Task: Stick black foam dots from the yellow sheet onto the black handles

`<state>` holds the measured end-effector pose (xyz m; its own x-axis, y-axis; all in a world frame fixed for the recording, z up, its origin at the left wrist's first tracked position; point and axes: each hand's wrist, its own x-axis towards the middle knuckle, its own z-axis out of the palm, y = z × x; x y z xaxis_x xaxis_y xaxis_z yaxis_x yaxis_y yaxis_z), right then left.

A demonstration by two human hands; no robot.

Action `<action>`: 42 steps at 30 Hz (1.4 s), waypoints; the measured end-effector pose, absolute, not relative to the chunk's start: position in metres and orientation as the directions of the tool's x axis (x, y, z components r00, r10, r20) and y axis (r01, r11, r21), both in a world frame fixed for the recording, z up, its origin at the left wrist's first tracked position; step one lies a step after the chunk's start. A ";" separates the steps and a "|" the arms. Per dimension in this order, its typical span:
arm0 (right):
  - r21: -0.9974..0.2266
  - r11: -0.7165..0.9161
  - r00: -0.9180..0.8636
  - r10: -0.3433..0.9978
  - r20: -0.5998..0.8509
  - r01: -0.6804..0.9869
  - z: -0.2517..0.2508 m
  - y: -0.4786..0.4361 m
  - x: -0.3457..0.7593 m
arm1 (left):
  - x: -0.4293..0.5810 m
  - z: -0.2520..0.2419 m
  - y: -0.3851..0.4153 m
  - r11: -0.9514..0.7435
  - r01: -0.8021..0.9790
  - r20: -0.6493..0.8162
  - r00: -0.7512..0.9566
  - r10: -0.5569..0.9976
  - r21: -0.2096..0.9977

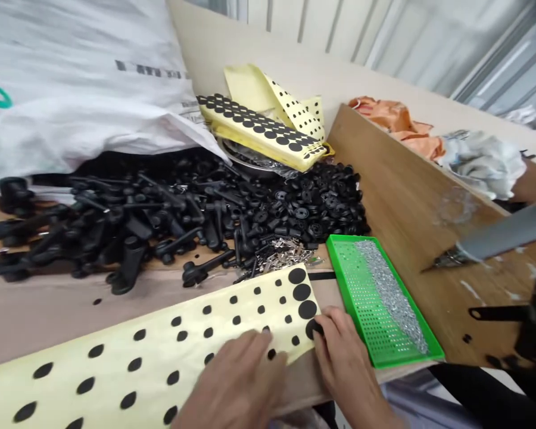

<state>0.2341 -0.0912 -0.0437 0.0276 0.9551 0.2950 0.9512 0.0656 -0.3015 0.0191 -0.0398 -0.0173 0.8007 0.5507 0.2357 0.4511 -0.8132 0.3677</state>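
Note:
A long pale yellow backing sheet [152, 351] dotted with black round pads lies across the near table edge. My left hand [236, 387] lies flat on its right part, fingers stretched out, pressing it down. My right hand [346, 363] sits at the sheet's right end, its fingertips pinched on a large black round pad [313, 328] at the sheet's edge. Three more large pads [302, 292] sit in a column just above it.
A heap of black plastic parts [170, 214] covers the middle of the table, beside a big white sack [71, 83]. More yellow pad sheets [268, 125] lie behind. A green tray [379, 298] with small metal pieces sits right of my hand. Rags [482, 158] lie far right.

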 end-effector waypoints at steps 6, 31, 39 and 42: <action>-0.312 0.024 0.054 0.970 0.238 0.950 -0.039 -0.093 0.235 | 0.077 -0.038 -0.029 -0.864 0.474 0.156 0.853 0.499 0.172; -0.334 0.034 0.028 0.983 0.180 0.942 -0.031 -0.091 0.236 | 0.081 -0.026 -0.040 -0.821 0.566 0.071 0.818 0.570 0.072; -0.401 0.053 0.027 0.981 0.192 0.914 -0.031 -0.092 0.238 | 0.079 -0.036 -0.038 -0.842 0.531 0.119 0.834 0.539 0.089; -0.353 0.032 0.044 0.978 0.204 0.935 -0.034 -0.091 0.238 | 0.078 -0.041 -0.037 -0.864 0.496 0.162 0.848 0.504 0.088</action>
